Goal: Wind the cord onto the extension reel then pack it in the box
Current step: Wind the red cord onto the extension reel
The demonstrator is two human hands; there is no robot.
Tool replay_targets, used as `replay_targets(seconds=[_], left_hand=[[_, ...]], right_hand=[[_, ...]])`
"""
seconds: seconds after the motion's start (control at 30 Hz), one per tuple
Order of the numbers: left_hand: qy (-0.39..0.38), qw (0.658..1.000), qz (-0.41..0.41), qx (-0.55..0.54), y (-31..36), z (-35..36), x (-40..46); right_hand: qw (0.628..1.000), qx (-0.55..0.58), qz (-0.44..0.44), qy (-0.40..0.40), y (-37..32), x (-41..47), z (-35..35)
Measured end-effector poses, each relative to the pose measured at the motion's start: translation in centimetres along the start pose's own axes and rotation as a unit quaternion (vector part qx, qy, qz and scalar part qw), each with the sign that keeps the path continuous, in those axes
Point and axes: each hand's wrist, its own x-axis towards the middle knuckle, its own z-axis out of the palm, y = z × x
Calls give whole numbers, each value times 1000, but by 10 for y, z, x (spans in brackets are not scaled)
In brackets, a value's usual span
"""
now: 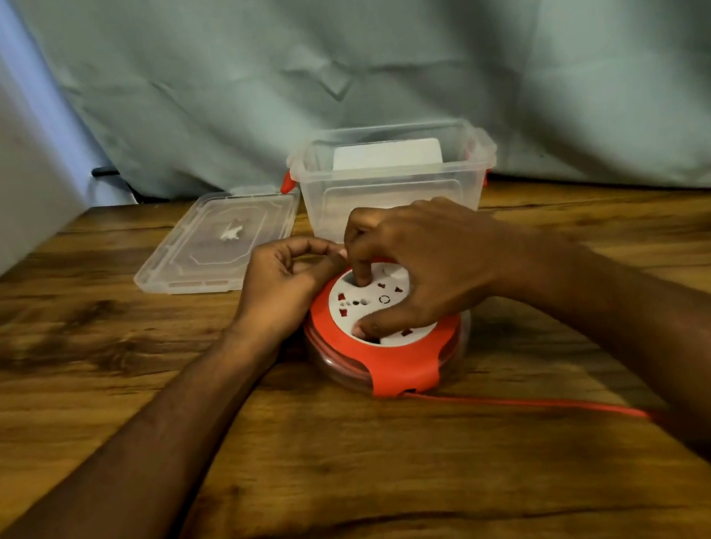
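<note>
Warm, fairly dim indoor light falls from above, leaving soft shadows under both forearms on the brown wood-grain bench. The clear plastic storage box catches faint glare. Slight motion blur softens the whole view, and wide-angle distortion bends the pale grey-green curtain near the edges.

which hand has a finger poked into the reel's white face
The right hand: its forefinger dips into the reel. The left hand only grips its rim.

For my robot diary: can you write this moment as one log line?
step: winding | right hand: finger in reel | left hand: steadying | cord: partly out | box: open
</note>
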Motion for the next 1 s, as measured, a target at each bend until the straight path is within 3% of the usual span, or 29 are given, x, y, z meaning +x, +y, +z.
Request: replay_targets(seconds=[0.53, 0.7, 0.83, 1.0], left_hand=[[-9, 1000, -8, -3, 1, 0, 0], [-4, 1000, -13, -13, 2, 2, -2], [-5, 1000, -8, 2, 3, 2, -2], [-2, 1000, -12, 10, 3, 1, -1]], right_hand=[[994, -25, 51, 98, -10, 6, 16], [984, -57, 107, 135, -9, 8, 27], [996, -26, 58, 68, -8, 5, 11], [985, 121, -8, -124, 4, -7, -23]])
